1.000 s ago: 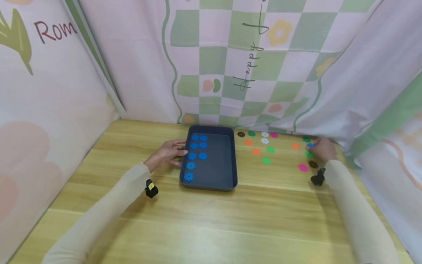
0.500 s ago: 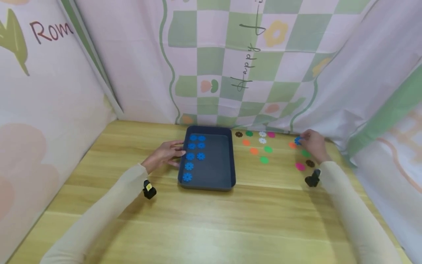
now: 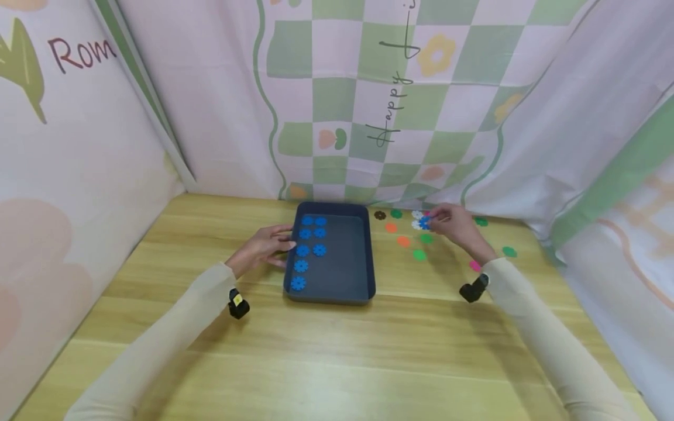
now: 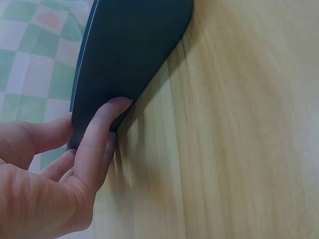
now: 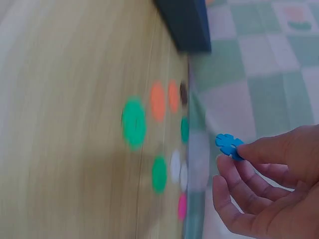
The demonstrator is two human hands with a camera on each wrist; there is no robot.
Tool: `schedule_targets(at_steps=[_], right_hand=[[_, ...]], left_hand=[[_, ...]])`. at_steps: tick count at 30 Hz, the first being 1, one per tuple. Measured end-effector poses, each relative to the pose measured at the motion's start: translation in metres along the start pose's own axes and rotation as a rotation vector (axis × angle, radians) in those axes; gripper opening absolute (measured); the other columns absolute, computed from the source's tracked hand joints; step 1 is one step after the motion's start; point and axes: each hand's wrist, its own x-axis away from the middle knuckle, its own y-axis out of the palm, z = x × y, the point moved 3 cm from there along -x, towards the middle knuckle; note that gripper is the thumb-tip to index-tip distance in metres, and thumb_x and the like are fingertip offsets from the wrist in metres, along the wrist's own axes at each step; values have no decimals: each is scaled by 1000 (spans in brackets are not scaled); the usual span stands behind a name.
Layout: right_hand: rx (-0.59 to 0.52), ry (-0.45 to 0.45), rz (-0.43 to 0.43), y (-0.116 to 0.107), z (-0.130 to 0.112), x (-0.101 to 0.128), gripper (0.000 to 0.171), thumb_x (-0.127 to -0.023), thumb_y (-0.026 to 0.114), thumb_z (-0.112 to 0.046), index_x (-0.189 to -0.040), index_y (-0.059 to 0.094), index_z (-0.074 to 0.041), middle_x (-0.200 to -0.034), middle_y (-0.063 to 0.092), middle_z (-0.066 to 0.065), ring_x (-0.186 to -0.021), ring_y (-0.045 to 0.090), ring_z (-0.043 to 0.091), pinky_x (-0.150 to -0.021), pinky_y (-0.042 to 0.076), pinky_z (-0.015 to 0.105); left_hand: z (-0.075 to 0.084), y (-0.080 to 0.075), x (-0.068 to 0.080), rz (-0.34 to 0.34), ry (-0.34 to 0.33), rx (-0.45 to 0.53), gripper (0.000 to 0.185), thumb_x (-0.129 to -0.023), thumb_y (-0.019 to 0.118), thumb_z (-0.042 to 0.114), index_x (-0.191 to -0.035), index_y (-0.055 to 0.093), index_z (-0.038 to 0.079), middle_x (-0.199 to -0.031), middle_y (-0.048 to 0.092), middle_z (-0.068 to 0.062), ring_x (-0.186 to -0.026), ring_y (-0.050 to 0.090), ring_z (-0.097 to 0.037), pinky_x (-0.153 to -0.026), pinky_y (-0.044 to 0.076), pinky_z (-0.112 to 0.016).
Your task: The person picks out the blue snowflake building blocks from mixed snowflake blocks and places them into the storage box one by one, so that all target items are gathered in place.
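Observation:
Between the thumb and forefinger of my right hand (image 3: 457, 227) a blue notched plastic disc (image 5: 230, 146), shaped like a snowflake, is pinched above the table. In the head view it overlaps the white discs. My left hand (image 3: 261, 248) grips the left side of a dark grey rectangular tray (image 3: 344, 266); in the left wrist view its thumb is at the rim and its fingers (image 4: 94, 134) lie along the outer wall (image 4: 134, 40). Inside the tray, several blue discs (image 3: 319, 250) lie in two columns along the left side.
Loose discs lie right of the tray: orange (image 3: 403, 241), light green (image 3: 419, 255), brown (image 3: 380, 215), dark green (image 3: 396, 214) and white (image 3: 416, 215). Farther right are a pink disc (image 3: 475, 265) and a green disc (image 3: 509, 251). A patterned curtain (image 3: 337, 105) hangs behind the table.
My right hand has lifted the blue disc from the far right group and carried it left, toward the tray. The left hand stays at the tray's side.

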Motion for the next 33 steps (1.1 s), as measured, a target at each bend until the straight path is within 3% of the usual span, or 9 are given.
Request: schedule_targets(at_steps=[3, 6, 13, 15, 18, 25, 33], right_hand=[[-1, -2, -38, 12, -12, -2, 30, -103, 65, -5, -126, 61, 14, -120, 66, 34, -103, 69, 39, -84, 65, 33], [-31, 18, -78, 23, -23, -4, 29, -103, 65, -6, -126, 62, 11, -121, 67, 32, -107, 68, 40, -86, 65, 37], [-270, 72, -223, 49, -42, -10, 34, -105, 61, -4, -133, 55, 14, -121, 68, 28, -99, 73, 22, -97, 62, 42], [-325, 76, -252, 57, -49, -12, 34, -104, 60, -1, -133, 54, 15, -120, 68, 26, -97, 73, 18, -100, 61, 44], [-377, 72, -293, 71, -60, -13, 32, -103, 61, 0, -131, 55, 15, -116, 68, 21, -100, 73, 23, -103, 58, 51], [-394, 28, -375, 104, -85, -7, 25, -101, 65, 0, -122, 61, 13, -103, 72, 16, -95, 74, 31, -98, 59, 56], [-364, 31, -468, 134, -105, -5, 21, -100, 65, 3, -118, 65, 14, -105, 75, 23, -90, 76, 29, -94, 62, 54]], left_hand=[[-1, 1, -1, 2, 0, 1, 64, -108, 57, 7, -166, 29, 9, -167, 33, -25, -135, 57, -43, -78, 67, -35], [-1, 0, -1, -9, -5, 10, 64, -108, 56, 7, -166, 28, 10, -168, 31, -25, -136, 56, -43, -79, 67, -35], [0, -4, -1, -73, -16, 84, 65, -109, 53, 4, -167, 25, 12, -165, 35, -26, -128, 64, -39, -78, 67, -33], [1, -5, -2, -73, -12, 86, 65, -108, 54, 3, -167, 26, 12, -165, 35, -25, -133, 60, -41, -75, 67, -32], [4, -5, -4, -53, -14, 74, 68, -107, 56, 1, -167, 28, 14, -169, 31, -21, -141, 52, -41, -72, 66, -29], [4, -7, -3, -28, -8, 53, 70, -105, 58, -1, -167, 29, 15, -169, 32, -18, -131, 61, -41, -72, 66, -29], [7, -4, -2, -51, 21, 50, 70, -105, 57, -3, -167, 28, 12, -170, 29, -19, -140, 52, -44, -74, 66, -30]])
